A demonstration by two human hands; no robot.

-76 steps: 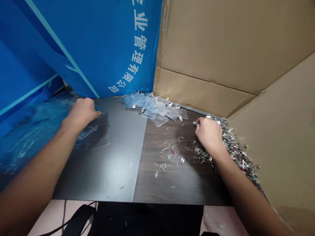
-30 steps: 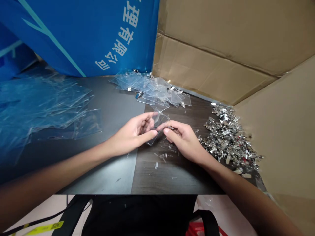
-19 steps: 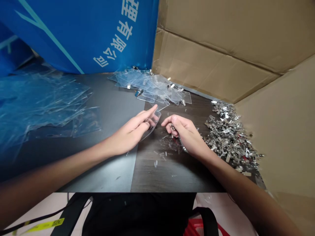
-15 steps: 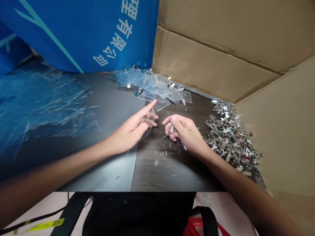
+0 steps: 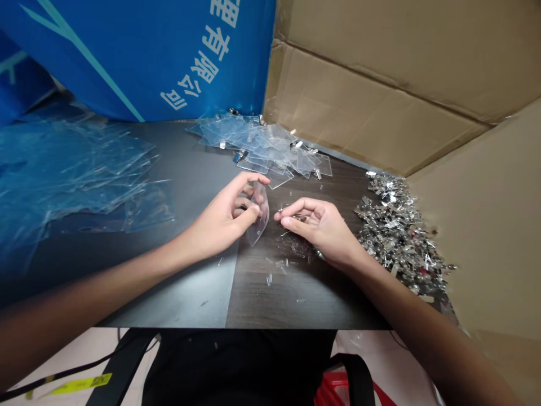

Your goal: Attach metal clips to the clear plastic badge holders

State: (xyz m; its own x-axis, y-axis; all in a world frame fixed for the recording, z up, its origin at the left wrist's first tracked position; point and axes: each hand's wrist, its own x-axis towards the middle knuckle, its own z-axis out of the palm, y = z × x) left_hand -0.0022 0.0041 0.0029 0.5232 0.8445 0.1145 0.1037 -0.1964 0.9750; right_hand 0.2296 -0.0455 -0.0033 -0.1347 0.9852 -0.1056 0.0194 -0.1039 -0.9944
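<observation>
My left hand (image 5: 236,211) grips a clear plastic badge sleeve (image 5: 260,211), bent between thumb and fingers above the table. Facing it, a short gap away, my right hand (image 5: 313,223) pinches a small metal badge clip (image 5: 299,217), mostly hidden by the fingers. Below the hands, tiny clear plastic slivers (image 5: 281,263) lie scattered on the dark wood. Behind them is a pile of clear sleeves (image 5: 270,148), some with metal clips on them.
A heap of silvery clips (image 5: 397,231) lies at the right by a cardboard wall (image 5: 363,90). Many bluish clear sleeves (image 5: 76,169) are stacked at the left. A blue panel (image 5: 169,51) with white characters stands at the back. The table's front edge (image 5: 253,327) is near my body.
My left fingers have curled in, turning the sleeve so its face shows more. My right hand has opened slightly from a tighter curl, with its fingertips now pinched toward the sleeve.
</observation>
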